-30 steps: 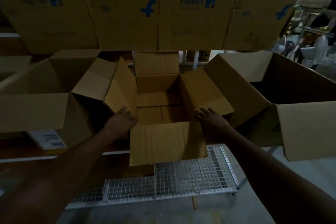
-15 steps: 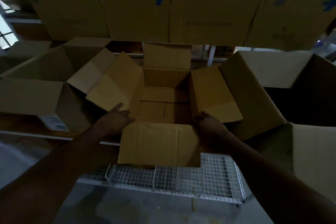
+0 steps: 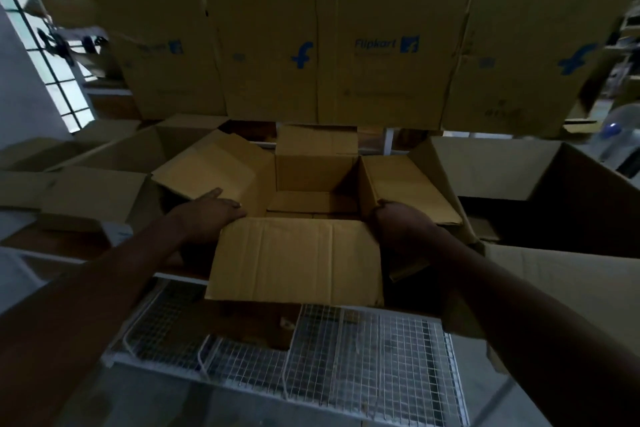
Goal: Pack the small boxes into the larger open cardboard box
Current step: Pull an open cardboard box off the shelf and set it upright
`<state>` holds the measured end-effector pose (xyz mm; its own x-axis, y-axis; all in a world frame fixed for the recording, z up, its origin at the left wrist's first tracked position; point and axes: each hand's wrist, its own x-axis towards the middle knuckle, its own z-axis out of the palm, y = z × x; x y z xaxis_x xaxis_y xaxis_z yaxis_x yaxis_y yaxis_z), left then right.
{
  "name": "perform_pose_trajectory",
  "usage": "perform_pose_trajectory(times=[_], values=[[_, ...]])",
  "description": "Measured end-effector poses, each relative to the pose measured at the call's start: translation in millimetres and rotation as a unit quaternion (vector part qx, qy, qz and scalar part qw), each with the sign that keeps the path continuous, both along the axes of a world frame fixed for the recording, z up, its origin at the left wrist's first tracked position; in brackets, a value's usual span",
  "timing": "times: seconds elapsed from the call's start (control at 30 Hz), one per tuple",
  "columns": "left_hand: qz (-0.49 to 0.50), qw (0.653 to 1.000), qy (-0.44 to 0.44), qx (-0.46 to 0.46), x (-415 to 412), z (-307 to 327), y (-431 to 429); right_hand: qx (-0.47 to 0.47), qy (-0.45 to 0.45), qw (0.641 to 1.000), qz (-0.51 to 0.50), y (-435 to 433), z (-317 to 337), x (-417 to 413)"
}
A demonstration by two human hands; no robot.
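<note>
Beneath stacked cartons (image 3: 263, 28), left hand (image 3: 207, 215) lies flat on the open box (image 3: 311, 170) flap; right hand (image 3: 401, 222) grips its wall.

You're standing in a packing warehouse or stockroom. Flipkart-printed cartons (image 3: 384, 45) wall off twelve o'clock. Open shipping boxes (image 3: 93, 191) crowd nine and three o'clock, and a white wire-mesh rack (image 3: 363, 350) sits at six.

Across the back stand flat cartons printed in blue. The middle carton (image 3: 381, 87) reads "Flipkart" beside a small square logo, with a big lone "f" on its left panel. The right carton (image 3: 512, 80) bears another "f". The left carton's (image 3: 166, 73) print is too blurred to read.
</note>
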<state>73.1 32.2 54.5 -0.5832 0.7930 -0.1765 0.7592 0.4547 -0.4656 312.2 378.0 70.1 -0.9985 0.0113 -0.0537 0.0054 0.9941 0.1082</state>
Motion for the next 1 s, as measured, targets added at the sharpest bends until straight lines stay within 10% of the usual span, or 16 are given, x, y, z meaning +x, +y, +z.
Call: perform_pose_trajectory(times=[0.63,1.0], values=[[-0.165,0.967,0.096,0.169,157.3,160.7,-108.7,0.026,0.167,0.985,0.019,-83.7,117.5,163.9],[-0.285,0.920,0.112,0.243,242.2,228.5,8.7,0.176,0.232,0.957,0.011,32.2,183.4,248.0]])
